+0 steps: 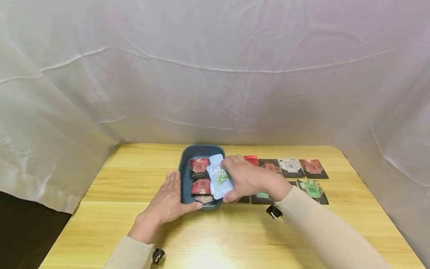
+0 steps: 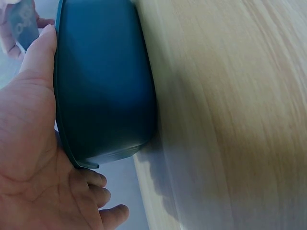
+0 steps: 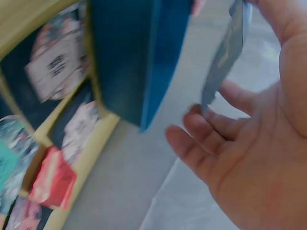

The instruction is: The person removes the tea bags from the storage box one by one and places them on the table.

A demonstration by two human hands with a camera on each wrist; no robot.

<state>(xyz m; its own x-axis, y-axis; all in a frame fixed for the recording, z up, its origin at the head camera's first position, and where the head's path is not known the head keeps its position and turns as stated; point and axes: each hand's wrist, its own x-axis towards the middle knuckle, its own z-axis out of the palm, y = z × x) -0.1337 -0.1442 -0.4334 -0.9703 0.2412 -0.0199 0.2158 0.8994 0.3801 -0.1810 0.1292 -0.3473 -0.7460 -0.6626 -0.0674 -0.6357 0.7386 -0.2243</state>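
A dark blue-green plastic tub (image 1: 186, 157) stands at the table's back middle, holding several red and dark square sachets (image 1: 199, 167). My left hand (image 1: 167, 198) rests along its left side, fingers straight, with the thumb over the near rim; the left wrist view shows that thumb lying along the rim of the tub (image 2: 103, 72). Over the tub's right side, my right hand (image 1: 246, 175) pinches a light-blue packet (image 1: 220, 177) with white lettering and a green leaf print. In the right wrist view the packet (image 3: 225, 57) appears nearly edge-on between thumb and fingers.
Right of the tub, several flat sachets lie in two rows, among them a white one (image 1: 290, 167), a red-and-dark one (image 1: 314, 168) and a green one (image 1: 313, 190). My right hand and forearm partly cover the rows. A pale curtain (image 1: 215, 101) hangs behind the wooden table (image 1: 134, 183).
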